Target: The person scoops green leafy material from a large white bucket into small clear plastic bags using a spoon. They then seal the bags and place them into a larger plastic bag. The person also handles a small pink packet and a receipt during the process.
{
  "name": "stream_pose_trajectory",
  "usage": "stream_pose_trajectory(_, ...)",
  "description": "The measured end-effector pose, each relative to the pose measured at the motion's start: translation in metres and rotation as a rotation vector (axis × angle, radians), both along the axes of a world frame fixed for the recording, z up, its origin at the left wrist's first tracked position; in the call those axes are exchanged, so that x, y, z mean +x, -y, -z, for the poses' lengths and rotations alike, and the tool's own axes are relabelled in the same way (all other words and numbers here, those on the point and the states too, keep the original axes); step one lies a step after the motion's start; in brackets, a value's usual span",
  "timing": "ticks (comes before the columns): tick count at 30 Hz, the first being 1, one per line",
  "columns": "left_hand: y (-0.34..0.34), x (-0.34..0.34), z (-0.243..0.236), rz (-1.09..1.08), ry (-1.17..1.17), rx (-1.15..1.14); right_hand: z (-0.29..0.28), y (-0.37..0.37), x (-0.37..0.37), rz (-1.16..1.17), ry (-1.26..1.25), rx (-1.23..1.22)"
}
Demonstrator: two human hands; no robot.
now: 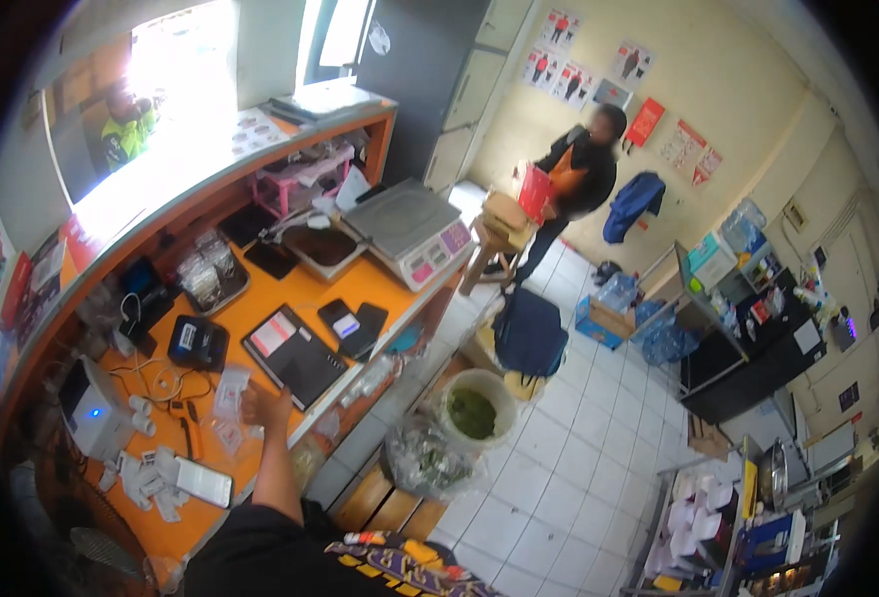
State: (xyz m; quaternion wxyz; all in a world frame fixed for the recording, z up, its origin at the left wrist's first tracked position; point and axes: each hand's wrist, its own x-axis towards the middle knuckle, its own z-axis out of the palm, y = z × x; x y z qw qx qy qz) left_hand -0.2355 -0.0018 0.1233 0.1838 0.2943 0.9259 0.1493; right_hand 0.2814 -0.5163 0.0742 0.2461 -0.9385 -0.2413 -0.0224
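My left hand (pixel 265 406) reaches over the orange counter (pixel 290 284), fingers curled and thumb standing out. What the fingers hold, if anything, is hidden. Small clear plastic packets (pixel 228 393) lie right beside the fingers. Just beyond the hand is a black folder-like book (pixel 305 368) with a pale label. Closer to me are a white phone (pixel 203 483), crumpled paper slips (pixel 151 485) and an orange-and-black cutter-like tool (pixel 194 428). My right hand is out of the picture.
A white printer-like box (pixel 96 410), a black card terminal (pixel 198 343), two phones (pixel 355 326) and a weighing scale (pixel 414 239) stand on the counter. A tub of green stuff (pixel 507 403) and a backpack (pixel 531 333) sit to the right. Another person (pixel 579 174) holds something red.
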Motion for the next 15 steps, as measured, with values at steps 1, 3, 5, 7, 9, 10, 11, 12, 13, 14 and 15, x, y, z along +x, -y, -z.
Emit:
stream_pose_trajectory(1, -0.001, -0.005, 0.005, -0.017, -0.037, 0.040, 0.008, -0.013, 0.006, -0.040, -0.016, 0.000)
stream_pose_trajectory(3, 0.007, -0.011, 0.004, 0.120, -0.134, 0.063, 0.031, -0.029, 0.020, -0.120, -0.037, 0.000)
stream_pose_trajectory(5, 0.000, 0.006, -0.023, 0.146, -0.258, 0.169, 0.075, -0.063, 0.060, -0.242, -0.146, 0.085)
stream_pose_trajectory(7, 0.011, 0.047, -0.009, 0.290, -0.308, 0.350, 0.156, -0.080, 0.147, -0.235, -0.441, 0.109)
stream_pose_trajectory(9, 0.045, 0.030, -0.072, 0.482, -0.583, 0.661, 0.085, -0.234, 0.043, -0.494, -0.484, -0.073)
stream_pose_trajectory(10, 0.070, 0.057, -0.088, 0.514, -0.283, 0.564, 0.048, -0.266, 0.014, -0.579, -0.687, -0.048)
stream_pose_trajectory(11, 0.076, 0.102, -0.114, 0.536, 0.043, 0.506, 0.065, -0.279, -0.006, -0.619, -0.823, 0.061)
stream_pose_trajectory(12, 0.087, 0.126, -0.095, 0.547, 0.433, 0.525, 0.040, -0.306, -0.028, -0.739, -0.910, -0.151)
stream_pose_trajectory(13, 0.105, 0.140, -0.086, 0.645, 0.523, 0.328, 0.087, -0.308, -0.067, -0.684, -1.137, 0.000)
stream_pose_trajectory(14, 0.124, 0.182, -0.112, 0.731, 0.618, 0.134, 0.064, -0.325, -0.091, -0.773, -1.251, -0.212)
stream_pose_trajectory(15, 0.127, 0.186, -0.120, 0.739, 0.610, 0.122, 0.048, -0.333, -0.116, -0.816, -1.418, 0.033)
